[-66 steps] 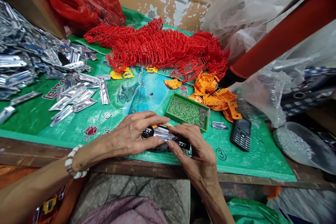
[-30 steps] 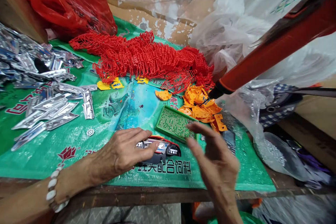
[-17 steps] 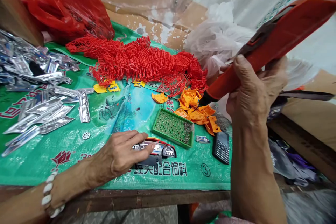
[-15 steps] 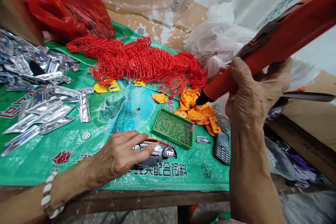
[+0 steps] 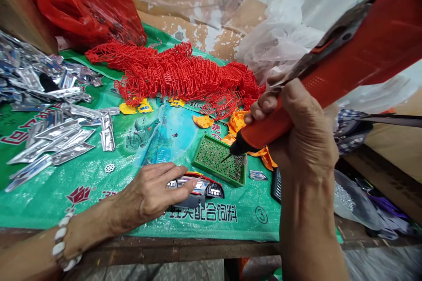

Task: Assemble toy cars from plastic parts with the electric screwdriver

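My left hand [image 5: 151,193] lies on a small toy car [image 5: 201,188] near the table's front edge, fingers curled over its left end and pressing it onto the green sheet. My right hand [image 5: 296,127] is wrapped round a long orange electric screwdriver [image 5: 332,70]. Its dark tip hangs just over the right part of a green tray [image 5: 214,154] that holds several small screws. The tray sits right behind the car.
A heap of red plastic lattice parts [image 5: 184,74] spans the back. Silver foil pieces [image 5: 49,109] cover the left. Orange plastic parts [image 5: 237,120] lie behind the tray, a black phone [image 5: 275,184] to its right. Clear plastic bags [image 5: 356,202] crowd the right edge.
My right hand left the car, rose to the hanging orange screwdriver, took hold of it and brought its tip down over the green tray. My left hand stayed on the car.
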The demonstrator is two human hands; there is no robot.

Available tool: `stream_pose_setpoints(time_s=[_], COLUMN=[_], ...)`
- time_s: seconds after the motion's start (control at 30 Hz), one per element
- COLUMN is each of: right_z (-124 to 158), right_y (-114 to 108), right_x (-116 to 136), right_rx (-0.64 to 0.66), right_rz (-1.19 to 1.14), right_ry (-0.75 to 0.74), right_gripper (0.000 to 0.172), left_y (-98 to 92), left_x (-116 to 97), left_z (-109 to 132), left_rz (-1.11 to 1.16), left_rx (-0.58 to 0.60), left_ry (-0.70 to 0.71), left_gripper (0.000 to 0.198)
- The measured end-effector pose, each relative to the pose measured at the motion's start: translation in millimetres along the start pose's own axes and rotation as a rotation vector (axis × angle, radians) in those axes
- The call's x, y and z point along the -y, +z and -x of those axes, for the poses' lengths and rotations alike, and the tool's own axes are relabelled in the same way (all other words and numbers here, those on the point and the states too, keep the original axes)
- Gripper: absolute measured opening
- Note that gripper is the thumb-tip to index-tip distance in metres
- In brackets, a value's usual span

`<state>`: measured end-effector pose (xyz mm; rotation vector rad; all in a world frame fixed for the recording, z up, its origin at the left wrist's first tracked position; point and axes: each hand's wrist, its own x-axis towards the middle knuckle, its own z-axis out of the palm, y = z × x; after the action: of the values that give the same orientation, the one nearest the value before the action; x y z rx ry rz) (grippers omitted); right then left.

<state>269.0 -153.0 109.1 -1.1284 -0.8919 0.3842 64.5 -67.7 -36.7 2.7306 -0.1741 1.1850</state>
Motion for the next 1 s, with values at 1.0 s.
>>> stream_pose_setpoints(time_s=[1.0], right_z=[26], right_y=[11], right_x=[-36], right_rx=[-0.119], right_rz=[0.040], right_ry=[-0.113], right_gripper=[0.024], left_y=[-5.2], left_x=[-1], left_z=[-4], left_rz=[-0.045], left_rx=[0.029], left_ry=[0.005], left_gripper=[0.025])
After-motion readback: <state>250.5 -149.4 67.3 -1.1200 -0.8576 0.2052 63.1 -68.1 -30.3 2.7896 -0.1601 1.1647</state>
